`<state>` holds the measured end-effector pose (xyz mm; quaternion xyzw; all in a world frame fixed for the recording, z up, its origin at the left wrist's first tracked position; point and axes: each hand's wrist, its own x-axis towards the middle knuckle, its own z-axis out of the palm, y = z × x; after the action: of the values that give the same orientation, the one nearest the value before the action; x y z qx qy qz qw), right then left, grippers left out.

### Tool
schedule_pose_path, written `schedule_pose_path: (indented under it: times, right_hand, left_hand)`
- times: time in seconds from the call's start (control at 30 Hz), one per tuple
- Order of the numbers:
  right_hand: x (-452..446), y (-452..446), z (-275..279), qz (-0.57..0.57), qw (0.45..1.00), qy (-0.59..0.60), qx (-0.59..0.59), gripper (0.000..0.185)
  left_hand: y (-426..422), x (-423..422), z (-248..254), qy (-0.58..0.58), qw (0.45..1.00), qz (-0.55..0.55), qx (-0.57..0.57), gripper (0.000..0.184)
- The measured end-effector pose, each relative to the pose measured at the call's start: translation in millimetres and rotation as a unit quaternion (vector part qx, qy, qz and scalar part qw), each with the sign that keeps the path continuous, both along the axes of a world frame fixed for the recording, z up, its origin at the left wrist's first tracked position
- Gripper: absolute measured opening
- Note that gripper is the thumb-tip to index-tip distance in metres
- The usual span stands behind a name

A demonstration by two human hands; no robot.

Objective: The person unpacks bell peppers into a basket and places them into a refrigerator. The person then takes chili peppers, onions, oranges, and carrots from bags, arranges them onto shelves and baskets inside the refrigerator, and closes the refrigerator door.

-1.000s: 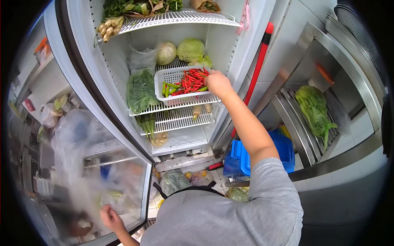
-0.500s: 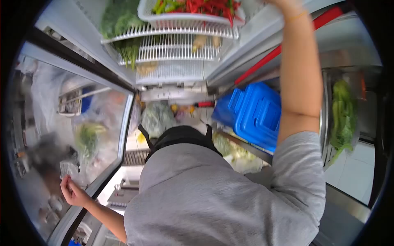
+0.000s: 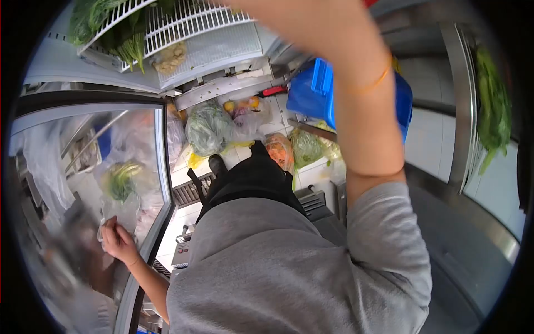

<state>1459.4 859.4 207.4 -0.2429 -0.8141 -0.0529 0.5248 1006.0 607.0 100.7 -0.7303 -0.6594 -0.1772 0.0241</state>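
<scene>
My left hand (image 3: 118, 241) is at the lower left, in front of the fridge's glass door (image 3: 161, 167), with its fingers curled round a thin clear plastic bag (image 3: 121, 210). My right arm reaches up across the top right; its hand lies beyond the top edge of the picture, so what it holds is hidden. At the upper left are the fridge's white wire shelves (image 3: 194, 19), with leafy greens (image 3: 92, 21), long green stalks (image 3: 131, 44) and a pale knobbly root (image 3: 169, 57).
On the tiled floor lie bagged greens (image 3: 208, 128), a bag of orange pieces (image 3: 280, 151) and another green bag (image 3: 306, 147). A blue lidded bin (image 3: 307, 92) stands behind my right forearm. More leafy greens (image 3: 494, 106) rest on a metal rack at the right.
The view has tipped down toward the floor, and the chilli basket has left the picture. My right hand has gone out of view at the top. The left hand has shifted beside the door.
</scene>
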Motion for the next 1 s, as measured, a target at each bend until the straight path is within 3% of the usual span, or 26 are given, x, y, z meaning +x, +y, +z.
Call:
schedule_pose_path:
  times: [0.03,0.07,0.1,0.13,0.17,0.2,0.23,0.27,0.3,0.33,0.4,0.47,0.5,0.53,0.57,0.6,0.63,0.67,0.73,0.77,0.83,0.9,0.93,0.97,1.0]
  right_hand:
    - [1.8,-32.9,-28.1,-0.014,0.996,0.026,-0.088,0.034]
    - [6.6,-82.5,-57.7,-0.068,0.944,0.036,-0.320,0.027]
    - [9.7,-114.1,-95.2,-0.091,0.883,0.088,-0.453,0.031]
    - [11.5,-147.1,-141.5,-0.141,0.830,0.110,-0.528,0.031]
    - [7.6,-182.4,-168.0,-0.207,0.747,0.093,-0.625,0.028]
    - [1.0,-217.0,-199.3,-0.228,0.726,0.070,-0.645,0.026]
    - [-10.1,-250.4,-236.3,-0.242,0.577,0.115,-0.772,0.025]
    - [-21.4,-289.1,-285.9,-0.126,0.641,0.190,-0.733,0.034]
    - [-43.5,-305.9,-287.0,-0.117,0.551,0.257,-0.785,0.042]
    - [-67.0,-319.2,-290.4,-0.104,0.454,0.320,-0.825,0.050]
    - [-100.7,-341.1,-325.1,-0.071,0.338,0.448,-0.824,0.058]
    - [-114.1,-358.8,-400.7,-0.058,0.338,0.508,-0.790,0.048]
    - [-105.1,-356.5,-423.5,-0.092,0.343,0.527,-0.772,0.042]
    - [-93.9,-354.9,-448.7,-0.139,0.375,0.530,-0.748,0.039]
    - [-77.9,-357.8,-482.9,-0.202,0.419,0.485,-0.741,0.034]
    - [-59.3,-359.4,-519.1,-0.259,0.460,0.435,-0.729,0.029]
    - [-37.8,-347.5,-530.9,-0.315,0.458,0.416,-0.720,0.026]
    - [-14.9,-333.6,-543.1,-0.367,0.455,0.393,-0.710,0.023]
    - [29.2,-321.0,-613.4,-0.423,0.500,0.476,-0.587,0.018]
    - [45.4,-286.8,-590.2,-0.458,0.550,0.417,-0.560,0.018]
    - [66.3,-245.5,-617.0,-0.448,0.583,0.475,-0.483,0.024]
    - [71.1,-216.9,-672.2,-0.380,0.618,0.540,-0.427,0.027]
    - [65.1,-211.8,-711.2,-0.427,0.676,0.387,-0.459,0.028]
    - [54.2,-215.8,-758.7,-0.458,0.715,0.224,-0.479,0.030]
    - [43.9,-227.6,-801.7,-0.472,0.735,0.054,-0.484,0.032]
  left_hand:
    - [5.3,-1.9,-14.2,-0.014,1.000,-0.012,0.014,0.017]
    - [13.2,-1.4,-30.6,-0.053,0.998,-0.025,0.023,0.018]
    - [18.4,-3.6,-53.0,-0.087,0.996,0.002,-0.018,0.020]
    - [24.2,4.0,-74.3,-0.180,0.979,0.061,-0.075,0.021]
    - [31.9,12.3,-96.1,-0.209,0.973,0.045,-0.090,0.022]
    - [33.6,11.2,-131.5,-0.291,0.941,0.069,-0.158,0.022]
    - [35.3,33.4,-146.1,-0.328,0.913,0.073,-0.231,0.022]
    - [28.6,43.2,-187.2,-0.341,0.896,0.051,-0.280,0.023]
    - [22.1,74.6,-197.4,-0.426,0.799,0.121,-0.408,0.022]
    - [5.2,96.8,-231.1,-0.506,0.739,0.100,-0.433,0.024]
    - [-18.3,171.2,-237.3,-0.676,0.460,0.202,-0.539,0.032]
    - [-18.4,198.4,-283.3,-0.606,0.404,0.146,-0.669,0.040]
    - [-8.4,207.9,-307.8,-0.555,0.502,0.109,-0.655,0.042]
    - [4.8,209.0,-346.2,-0.567,0.533,0.015,-0.628,0.040]
    - [12.4,213.3,-398.3,-0.523,0.650,0.021,-0.550,0.038]
    - [30.9,226.3,-433.7,-0.486,0.708,0.036,-0.511,0.032]
    - [46.1,232.4,-483.7,-0.392,0.779,-0.003,-0.489,0.039]
    - [52.9,245.5,-527.6,-0.341,0.814,-0.057,-0.468,0.048]
    - [59.6,268.1,-611.1,-0.267,0.865,-0.138,-0.402,0.061]
    - [55.5,279.7,-650.3,-0.244,0.884,-0.167,-0.362,0.064]
    - [31.1,298.8,-722.7,-0.234,0.898,-0.136,-0.347,0.057]
    - [-21.9,302.9,-792.1,-0.188,0.841,-0.199,-0.467,0.058]
    - [-57.7,298.3,-814.0,-0.143,0.753,-0.268,-0.584,0.064]
    - [-63.9,332.8,-731.4,-0.066,0.682,-0.336,-0.646,0.033]
    - [-117.5,318.9,-768.5,-0.171,0.642,-0.404,-0.629,0.030]
